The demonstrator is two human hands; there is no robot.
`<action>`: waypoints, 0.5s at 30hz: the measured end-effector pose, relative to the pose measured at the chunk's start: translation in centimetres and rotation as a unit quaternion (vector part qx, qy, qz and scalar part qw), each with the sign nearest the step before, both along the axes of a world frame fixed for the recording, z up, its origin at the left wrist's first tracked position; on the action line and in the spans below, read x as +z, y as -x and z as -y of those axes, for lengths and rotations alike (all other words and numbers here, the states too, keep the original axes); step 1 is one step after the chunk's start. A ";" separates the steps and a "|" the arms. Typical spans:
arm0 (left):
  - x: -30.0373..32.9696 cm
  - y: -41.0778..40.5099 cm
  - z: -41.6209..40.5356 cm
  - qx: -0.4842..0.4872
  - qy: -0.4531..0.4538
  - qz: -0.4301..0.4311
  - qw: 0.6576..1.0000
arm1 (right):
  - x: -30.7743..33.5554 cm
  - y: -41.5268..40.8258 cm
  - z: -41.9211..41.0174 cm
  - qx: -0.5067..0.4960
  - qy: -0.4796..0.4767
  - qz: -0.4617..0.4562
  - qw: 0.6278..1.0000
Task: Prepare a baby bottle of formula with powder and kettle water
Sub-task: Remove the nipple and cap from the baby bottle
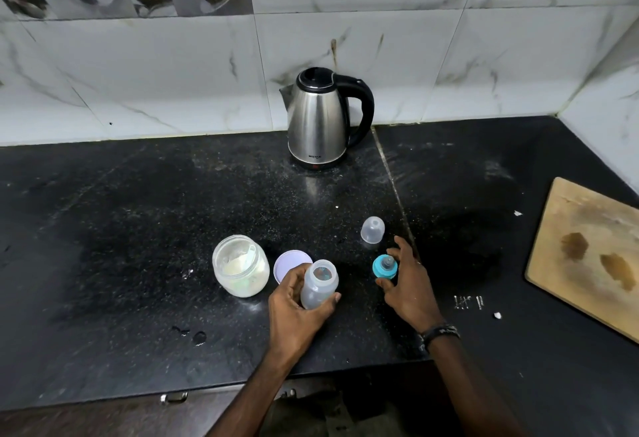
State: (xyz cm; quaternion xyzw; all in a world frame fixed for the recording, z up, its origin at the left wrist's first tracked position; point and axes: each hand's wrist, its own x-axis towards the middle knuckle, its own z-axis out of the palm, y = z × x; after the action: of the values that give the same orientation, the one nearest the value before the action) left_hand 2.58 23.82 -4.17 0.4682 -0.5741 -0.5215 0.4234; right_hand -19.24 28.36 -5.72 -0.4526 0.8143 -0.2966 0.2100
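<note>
Head view: you stood at the black bench (138,229) with the bottle (318,284) open and upright, your left hand (297,312) curled round its lower body. Your right hand (408,281) closed its fingers about the teal teat ring (384,266), which sat on the bench just right of the bottle; whether you were lifting it or only touching it could not be told. The clear cap (372,228) stood apart behind that hand. The jar (241,265) of powder was open at the bottle's left, a scoop seemingly inside, and its pale lid (288,262) lay flat between jar and bottle, partly behind the bottle. The kettle (321,118) waited well back by the tiled wall, lid down, on its base. A wooden board (584,253) lay at the far right.

By the look of it, the opening steps were done: bottle stripped of cap and teat, jar uncapped. The bottle's contents could not be read through its cloudy wall, so powder and water may both have remained, and closing and shaking certainly did.
</note>
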 end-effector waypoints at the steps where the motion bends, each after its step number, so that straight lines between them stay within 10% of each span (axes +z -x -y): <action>1: -0.1 0.1 0.0 -0.003 0.004 0.006 1.000 | 0.0 0.1 0.0 0.002 0.003 -0.004 1.000; 15: -1.5 4.1 1.1 -0.054 0.006 0.068 0.996 | 1.5 -0.1 -0.6 -0.017 0.067 0.001 0.998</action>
State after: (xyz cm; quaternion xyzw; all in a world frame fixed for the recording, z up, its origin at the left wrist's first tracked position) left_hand -1.57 22.68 -5.62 0.4682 -0.6293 -0.5071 0.3572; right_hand -19.12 28.97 -4.27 -0.4518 0.7996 -0.3547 0.1750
